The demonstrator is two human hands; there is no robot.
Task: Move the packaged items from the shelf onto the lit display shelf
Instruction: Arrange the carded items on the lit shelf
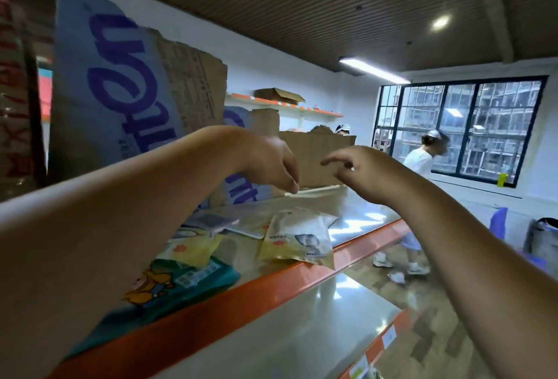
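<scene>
Several packaged items lie on the upper shelf (pixel 367 236) with the orange front edge. A yellow-and-white pouch (pixel 297 241) sits at the edge, a second yellow pouch (pixel 193 247) and a teal pack with a cartoon bear (pixel 184 283) lie further left, and a pale flat pack (pixel 317 199) lies behind. My left hand (pixel 270 162) hangs over the pale pack, fingers bent down, their tips at its far edge. My right hand (pixel 360 168) hovers beside it with fingers loosely spread, holding nothing.
Torn cardboard boxes (pixel 133 85) stand at the back of the shelf, one brown box (pixel 314 156) right behind my hands. A lower shelf (pixel 302 333) with price tags lies below. A person in white (pixel 421 164) stands by the window (pixel 459 128).
</scene>
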